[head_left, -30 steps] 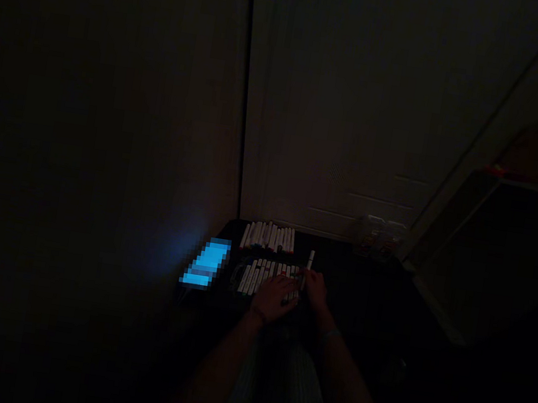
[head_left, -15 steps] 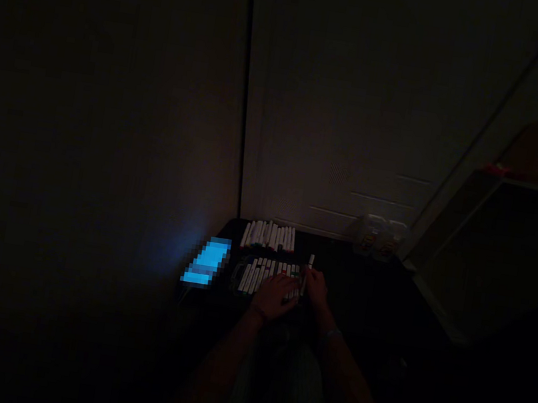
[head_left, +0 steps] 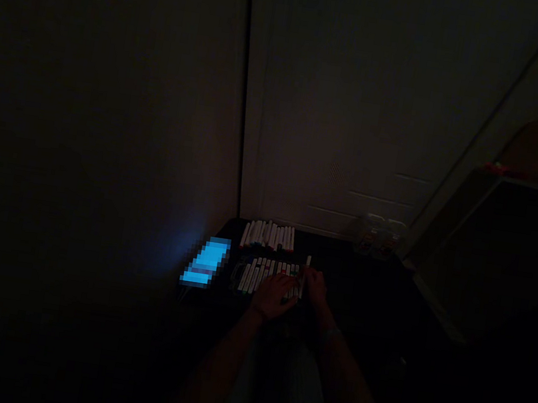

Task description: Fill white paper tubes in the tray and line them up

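Very dim light; fine detail at the fingertips hard to make out. Left hand [head_left: 274,294] palm down over the right part of the near row of markers [head_left: 250,276], fingers loosely spread and pointing forward and to the right, covering several barrels. Whether it presses on them or only lies lightly there, cannot tell. Right hand [head_left: 315,288] just beside it, fingers curled in narrow around a single white marker [head_left: 308,261]. That marker stands at the right end of the near row, roughly in line with the others, its top showing beyond the fingers; whether its lower end touches the dark table [head_left: 360,296] cannot be told. Behind the near row, a far row of markers [head_left: 268,236], white-barrelled, packed side by side. Glowing blue rectangle [head_left: 206,263] to the left of both rows. Two clear containers [head_left: 379,237] near the wall [head_left: 336,124], back right.
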The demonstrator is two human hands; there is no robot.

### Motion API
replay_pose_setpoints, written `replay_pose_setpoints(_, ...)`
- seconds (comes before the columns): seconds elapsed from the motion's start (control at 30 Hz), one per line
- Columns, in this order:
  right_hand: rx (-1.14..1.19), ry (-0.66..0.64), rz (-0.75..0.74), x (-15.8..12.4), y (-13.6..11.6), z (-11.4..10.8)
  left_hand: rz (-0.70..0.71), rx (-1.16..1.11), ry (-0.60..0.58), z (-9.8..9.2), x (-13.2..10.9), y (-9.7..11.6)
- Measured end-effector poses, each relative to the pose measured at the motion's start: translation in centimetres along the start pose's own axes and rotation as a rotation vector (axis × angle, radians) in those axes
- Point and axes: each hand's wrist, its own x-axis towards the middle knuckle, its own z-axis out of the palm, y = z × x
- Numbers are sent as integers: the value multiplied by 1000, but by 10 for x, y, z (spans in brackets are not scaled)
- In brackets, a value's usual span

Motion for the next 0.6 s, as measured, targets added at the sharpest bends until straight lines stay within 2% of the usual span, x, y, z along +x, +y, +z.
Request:
replay_pose_setpoints(0.3,-11,20,-22,2,2,4,6,5,8,4,0,-3)
replay_pose_setpoints(0.6,-74,-27,37,3,0,1,17,-21,18,3,-1,-3)
